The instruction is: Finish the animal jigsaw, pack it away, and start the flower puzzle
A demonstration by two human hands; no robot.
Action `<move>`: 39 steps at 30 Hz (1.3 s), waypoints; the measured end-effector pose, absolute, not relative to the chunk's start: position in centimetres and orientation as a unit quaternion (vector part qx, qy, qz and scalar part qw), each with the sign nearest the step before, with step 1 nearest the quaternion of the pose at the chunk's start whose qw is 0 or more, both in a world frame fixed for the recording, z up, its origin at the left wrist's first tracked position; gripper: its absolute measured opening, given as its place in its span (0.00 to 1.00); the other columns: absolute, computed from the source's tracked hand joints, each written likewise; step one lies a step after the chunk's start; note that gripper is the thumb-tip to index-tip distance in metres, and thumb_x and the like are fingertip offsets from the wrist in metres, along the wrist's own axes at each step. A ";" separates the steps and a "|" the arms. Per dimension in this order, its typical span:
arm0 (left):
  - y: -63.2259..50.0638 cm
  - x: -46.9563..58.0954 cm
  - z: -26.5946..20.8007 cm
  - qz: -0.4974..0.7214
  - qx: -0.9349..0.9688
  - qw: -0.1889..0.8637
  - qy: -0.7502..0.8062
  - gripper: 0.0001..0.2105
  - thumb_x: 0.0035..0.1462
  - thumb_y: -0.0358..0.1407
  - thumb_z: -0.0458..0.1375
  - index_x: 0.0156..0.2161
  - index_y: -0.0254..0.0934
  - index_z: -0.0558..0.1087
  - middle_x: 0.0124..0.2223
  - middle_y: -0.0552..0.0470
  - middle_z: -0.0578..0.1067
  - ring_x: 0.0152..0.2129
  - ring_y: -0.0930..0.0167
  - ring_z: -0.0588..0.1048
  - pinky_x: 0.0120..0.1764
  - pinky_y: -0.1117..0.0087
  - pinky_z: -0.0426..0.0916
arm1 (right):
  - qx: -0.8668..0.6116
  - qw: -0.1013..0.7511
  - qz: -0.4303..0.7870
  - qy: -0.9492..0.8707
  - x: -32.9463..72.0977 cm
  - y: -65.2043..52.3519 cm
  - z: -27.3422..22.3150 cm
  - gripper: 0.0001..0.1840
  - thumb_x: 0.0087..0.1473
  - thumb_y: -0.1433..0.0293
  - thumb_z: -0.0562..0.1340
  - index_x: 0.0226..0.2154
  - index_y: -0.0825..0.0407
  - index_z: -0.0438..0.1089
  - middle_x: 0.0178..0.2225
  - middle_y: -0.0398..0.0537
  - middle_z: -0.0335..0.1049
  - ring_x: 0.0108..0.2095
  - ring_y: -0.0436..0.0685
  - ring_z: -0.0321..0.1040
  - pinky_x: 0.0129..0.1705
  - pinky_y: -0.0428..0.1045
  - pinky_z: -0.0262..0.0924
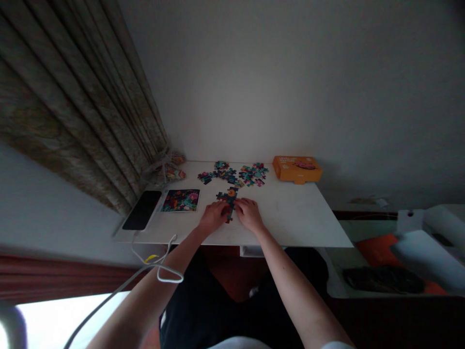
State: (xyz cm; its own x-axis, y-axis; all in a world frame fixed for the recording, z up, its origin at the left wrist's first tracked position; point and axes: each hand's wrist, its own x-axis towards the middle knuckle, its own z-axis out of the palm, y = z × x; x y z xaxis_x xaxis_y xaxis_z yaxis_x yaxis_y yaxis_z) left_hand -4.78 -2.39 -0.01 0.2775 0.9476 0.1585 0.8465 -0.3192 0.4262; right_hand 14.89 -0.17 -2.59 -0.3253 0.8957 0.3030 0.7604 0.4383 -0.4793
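Note:
A partly joined section of a jigsaw puzzle [231, 194], dark with orange and red patches, lies on the white table in front of me. My left hand [214, 216] grips its lower left side, fingers curled inward. From the right, my right hand [249, 213] closes its fingertips on the section's right edge. The fingers hide part of the joined pieces, and which single piece each hand holds is too small to make out. Just beyond lie loose puzzle pieces [253, 175] in several clusters. A colourful reference picture [180, 200] rests flat to the left of my left hand.
A phone [142, 210] with a white cable [170, 277] lies at the table's left edge. An orange box [297, 169] stands at the back right. In the back left corner is a crumpled clear bag [167, 167] by the curtain [90, 87]. Behind the table [290, 218] rises a wall.

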 end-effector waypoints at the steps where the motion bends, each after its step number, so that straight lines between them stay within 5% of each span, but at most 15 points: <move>1: -2.3 -5.7 -0.3 0.206 0.797 0.131 0.553 0.13 0.60 0.30 0.61 0.50 0.42 0.76 0.50 0.49 0.81 0.49 0.63 0.77 0.53 0.61 0.69 | -0.513 0.269 0.126 -0.806 14.9 -0.2 -2.5 0.15 0.67 0.68 0.60 0.53 0.44 0.77 0.56 0.49 0.76 0.59 0.63 0.67 0.61 0.61 0.55; 13: -3.2 -8.3 -1.3 0.242 0.783 0.044 0.571 0.14 0.62 0.33 0.59 0.52 0.41 0.77 0.53 0.43 0.79 0.53 0.59 0.76 0.60 0.53 0.67 | -0.499 0.288 0.140 -0.805 15.1 -0.3 -2.3 0.16 0.61 0.62 0.66 0.52 0.42 0.77 0.56 0.49 0.75 0.59 0.65 0.66 0.60 0.63 0.55; 22: -2.1 -9.0 -1.6 0.272 0.763 0.121 0.574 0.09 0.59 0.33 0.63 0.46 0.40 0.75 0.48 0.48 0.81 0.49 0.62 0.77 0.57 0.57 0.67 | -0.487 0.265 0.120 -0.823 15.0 -0.4 -2.2 0.26 0.57 0.50 0.69 0.53 0.44 0.75 0.59 0.53 0.72 0.60 0.67 0.64 0.59 0.63 0.54; 28: -1.7 -9.2 -1.8 0.304 0.770 0.165 0.536 0.12 0.58 0.30 0.63 0.47 0.40 0.74 0.48 0.48 0.79 0.47 0.65 0.78 0.52 0.61 0.72 | -0.483 0.265 0.121 -0.825 15.0 -0.5 -2.0 0.25 0.55 0.52 0.71 0.53 0.43 0.76 0.60 0.51 0.72 0.61 0.66 0.64 0.60 0.63 0.54; 39: -2.2 -8.3 -1.3 0.241 0.837 0.085 0.485 0.14 0.67 0.33 0.55 0.54 0.45 0.77 0.57 0.47 0.77 0.56 0.63 0.73 0.60 0.54 0.67 | -0.483 0.261 0.123 -0.827 15.1 -0.4 -2.1 0.25 0.56 0.51 0.70 0.53 0.42 0.76 0.59 0.52 0.73 0.60 0.67 0.65 0.61 0.64 0.54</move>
